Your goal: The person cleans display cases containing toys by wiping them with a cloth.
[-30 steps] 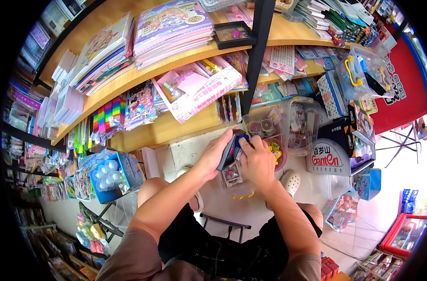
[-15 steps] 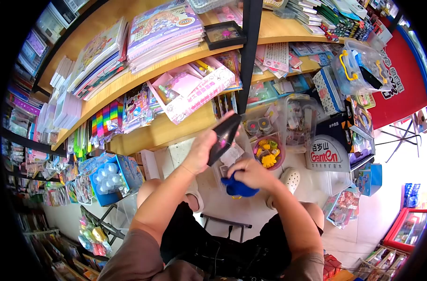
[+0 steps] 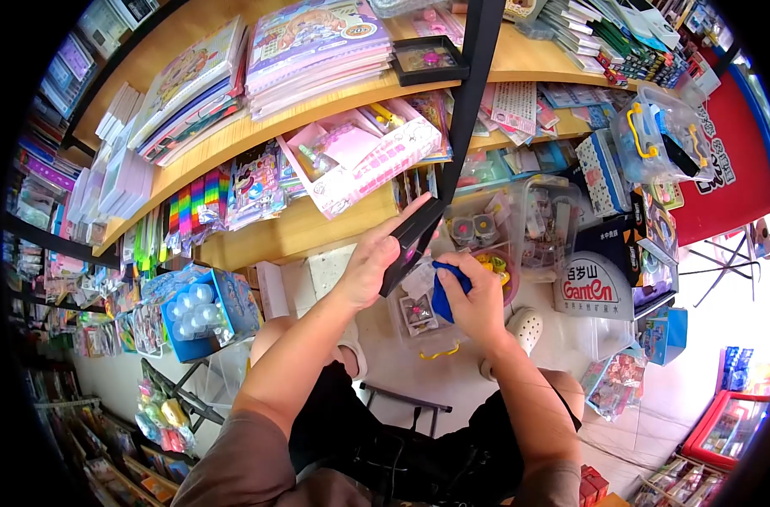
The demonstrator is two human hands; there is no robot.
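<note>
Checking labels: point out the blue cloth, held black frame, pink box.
Blue cloth [image 3: 441, 302], head view: lower left part.
Held black frame [image 3: 416, 237], head view: dark surface, near middle.
Pink box [image 3: 375, 171], head view: printed front wall.

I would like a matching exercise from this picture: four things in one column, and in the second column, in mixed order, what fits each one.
1. Left hand
2. Right hand
3. Books
4. Clogs

A. stacked on a wooden shelf
B. holds a blue cloth
C. white, with holes
D. holds a black frame

Pairs: 1-D, 2-B, 3-A, 4-C
</note>
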